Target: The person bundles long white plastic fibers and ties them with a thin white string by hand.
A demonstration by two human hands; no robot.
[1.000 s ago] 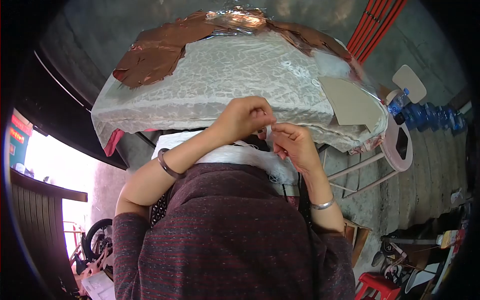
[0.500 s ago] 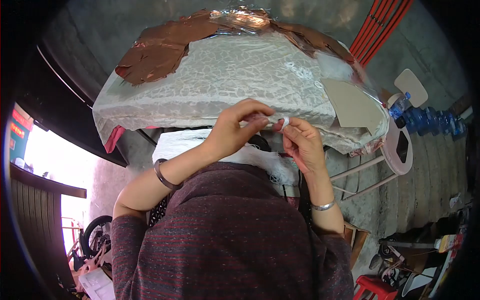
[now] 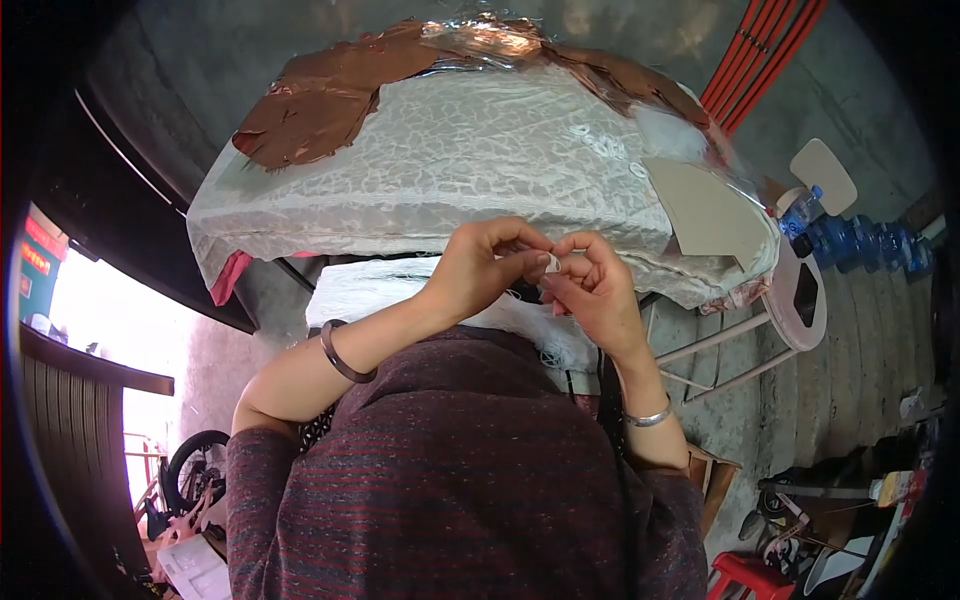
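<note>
In front of my lap, my left hand (image 3: 474,272) and my right hand (image 3: 600,293) meet fingertip to fingertip. Between them is a small white loop (image 3: 552,264), pinched by both; its exact make is too small to tell. Each hand is closed, with thumb and index finger pressed together. Just below and behind the hands, a bundle of white thread (image 3: 365,290) lies across my lap. Part of it is hidden by my left hand and forearm.
A table with a pale lace cloth (image 3: 470,150) stands ahead, carrying brown sheets (image 3: 310,110), a grey-beige board (image 3: 705,215) and small white rings (image 3: 597,140). To its right are a folding stool (image 3: 797,300) and blue water bottles (image 3: 870,243). A red stool (image 3: 752,575) stands at lower right.
Both hands have come closer together and slightly lower. The white loop, earlier around my right index finger, is now pinched between the fingertips of both hands.
</note>
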